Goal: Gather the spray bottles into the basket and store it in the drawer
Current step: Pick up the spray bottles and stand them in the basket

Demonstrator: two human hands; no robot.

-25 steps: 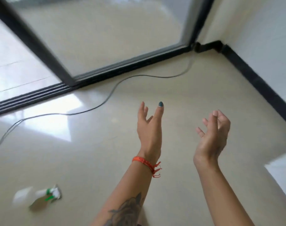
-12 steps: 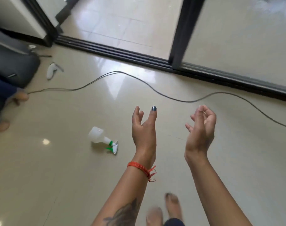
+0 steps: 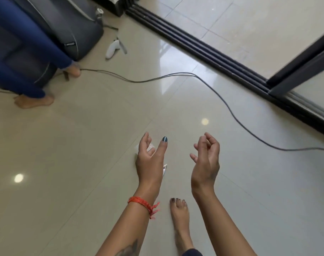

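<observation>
A clear spray bottle (image 3: 150, 147) with a white trigger lies on the glossy tiled floor, mostly hidden behind my left hand (image 3: 150, 160). Only bits of it show between my fingers, plus the trigger tip beside my palm. My left hand is held above it, fingers spread, holding nothing. My right hand (image 3: 205, 162) hovers to the right with fingers loosely curled and apart, also empty. A second white spray bottle (image 3: 113, 48) lies on the floor at the upper left, near a dark bag. No basket or drawer is in view.
A grey cable (image 3: 209, 83) snakes across the floor from left to right. A black sliding-door track (image 3: 213, 48) runs diagonally at the upper right. Another person's blue-clad legs (image 3: 26, 43) and bare feet stand at the upper left by a dark bag (image 3: 65, 21). My bare foot (image 3: 179, 213) is below my hands.
My view has swung left and down. The clear spray bottle, earlier left of my hand, now lies right under my left hand. Both hands keep the same open pose.
</observation>
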